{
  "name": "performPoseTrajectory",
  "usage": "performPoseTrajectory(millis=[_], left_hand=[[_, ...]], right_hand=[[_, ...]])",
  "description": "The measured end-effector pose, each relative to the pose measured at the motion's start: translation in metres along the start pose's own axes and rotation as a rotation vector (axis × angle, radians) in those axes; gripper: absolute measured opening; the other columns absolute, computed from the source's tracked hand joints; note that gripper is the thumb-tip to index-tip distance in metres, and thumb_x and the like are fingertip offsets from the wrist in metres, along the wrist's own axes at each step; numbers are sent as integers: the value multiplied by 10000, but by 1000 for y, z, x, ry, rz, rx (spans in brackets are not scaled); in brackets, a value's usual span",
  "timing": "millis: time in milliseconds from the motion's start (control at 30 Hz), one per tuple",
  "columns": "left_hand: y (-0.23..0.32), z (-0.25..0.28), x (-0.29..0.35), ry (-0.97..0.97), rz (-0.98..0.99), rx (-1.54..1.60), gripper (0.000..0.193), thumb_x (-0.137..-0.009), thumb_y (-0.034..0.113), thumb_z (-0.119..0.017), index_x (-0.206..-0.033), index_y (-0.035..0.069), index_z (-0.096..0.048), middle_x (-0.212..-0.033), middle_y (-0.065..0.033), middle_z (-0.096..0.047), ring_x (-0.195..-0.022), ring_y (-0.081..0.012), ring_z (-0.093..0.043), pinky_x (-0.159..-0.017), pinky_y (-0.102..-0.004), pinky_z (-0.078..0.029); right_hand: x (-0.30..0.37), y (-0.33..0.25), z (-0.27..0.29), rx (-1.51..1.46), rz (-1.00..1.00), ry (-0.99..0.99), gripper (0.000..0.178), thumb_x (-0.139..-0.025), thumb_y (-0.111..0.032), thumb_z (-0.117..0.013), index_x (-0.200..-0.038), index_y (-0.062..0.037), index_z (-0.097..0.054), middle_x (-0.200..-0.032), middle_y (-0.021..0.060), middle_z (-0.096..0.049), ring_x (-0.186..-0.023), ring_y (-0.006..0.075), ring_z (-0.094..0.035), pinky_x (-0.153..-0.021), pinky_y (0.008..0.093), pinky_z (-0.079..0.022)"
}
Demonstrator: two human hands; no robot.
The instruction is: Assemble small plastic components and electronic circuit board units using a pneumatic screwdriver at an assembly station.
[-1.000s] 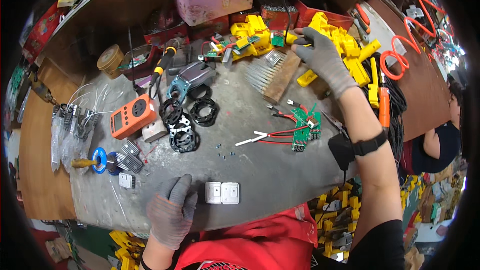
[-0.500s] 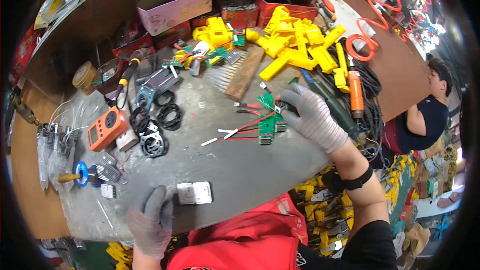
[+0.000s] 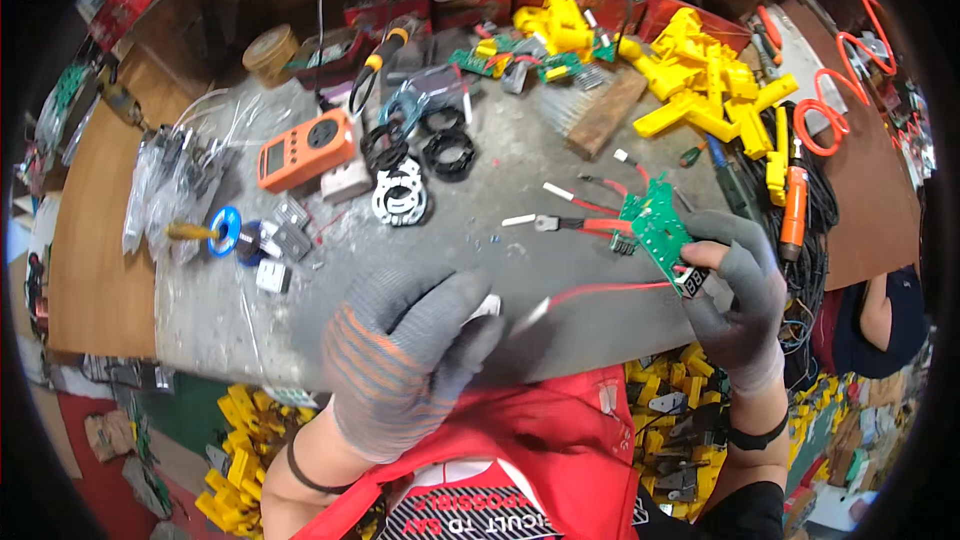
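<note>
In my right hand (image 3: 735,300) is a green circuit board (image 3: 662,230), pinched near its lower end by the small digit display. The board is tilted above the table, with red and black wires trailing left from it. My left hand (image 3: 410,355), gloved in grey and blurred, is closed near the table's front edge. Between its thumb and fingers shows a small silver-white plate (image 3: 486,308), mostly hidden by them. Bare fingertips poke out of the right glove. Left of the board lie white-tipped wire ends (image 3: 520,221) on the table.
An orange meter (image 3: 307,150), black rings (image 3: 448,154) and a white ring part (image 3: 400,195) lie left. Yellow housings (image 3: 710,80) are heaped at the back right beside a wooden block (image 3: 607,115). An orange-handled tool (image 3: 794,210) and cables lie right. A person (image 3: 885,325) sits beyond.
The view has shifted. My right hand has lifted the circuit board and drawn it nearer. My left hand has come over the plates and closed on one.
</note>
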State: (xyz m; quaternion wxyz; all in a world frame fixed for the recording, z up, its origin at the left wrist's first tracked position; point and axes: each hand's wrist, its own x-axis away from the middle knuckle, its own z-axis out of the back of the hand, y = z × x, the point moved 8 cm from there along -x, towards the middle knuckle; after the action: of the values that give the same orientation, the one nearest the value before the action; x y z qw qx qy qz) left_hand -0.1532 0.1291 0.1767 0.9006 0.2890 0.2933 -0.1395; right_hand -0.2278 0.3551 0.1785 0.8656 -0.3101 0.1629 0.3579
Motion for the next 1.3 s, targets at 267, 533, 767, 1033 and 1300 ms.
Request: performPoseTrajectory(millis=[267,533,767,1033,1300], left_hand=[[-15,-20,25,-152,232,6,351,-736,205,-786,-1025,52,-659,-833,-119,-639,-779,-288,-625,-673,-357,-476],[-42,-26,51,-327,499,438,256,-825,255,-677,-966,42,-657,-859,-127,-651,-826,-321,-635,-766,-394,-474],[-81,7,85,-155,932,466,321,-817,207,-697,-1080,25,-661,-856,-137,-672,-754,-294,-652,-655,-309,-507],[-94,-7,83,-428,278,-617,271,-676,135,-748,-926,102,-649,-833,-91,-622,-838,-303,-593,-759,-395,-457],[-107,-10,94,-434,404,-73,307,-670,174,-764,-934,78,-641,-865,-110,-618,-871,-316,-585,-805,-388,-449]], right_hand=[[26,-39,-32,-83,-107,-136,295,-651,-23,-744,-928,-78,-659,-958,114,-619,-803,279,-636,-670,346,-521],[42,-104,-112,-421,213,-242,270,-732,-133,-717,-983,-86,-628,-937,67,-582,-717,209,-614,-516,313,-527],[36,-133,-153,-518,346,-362,310,-782,-210,-654,-1059,-81,-599,-1075,69,-564,-840,211,-609,-607,310,-548],[37,-17,-125,-249,-279,-317,220,-728,-40,-711,-926,-74,-622,-868,123,-591,-744,318,-591,-657,344,-492],[44,43,-56,-75,-436,-56,146,-791,-22,-640,-931,-22,-600,-864,52,-570,-803,144,-552,-752,269,-455]])
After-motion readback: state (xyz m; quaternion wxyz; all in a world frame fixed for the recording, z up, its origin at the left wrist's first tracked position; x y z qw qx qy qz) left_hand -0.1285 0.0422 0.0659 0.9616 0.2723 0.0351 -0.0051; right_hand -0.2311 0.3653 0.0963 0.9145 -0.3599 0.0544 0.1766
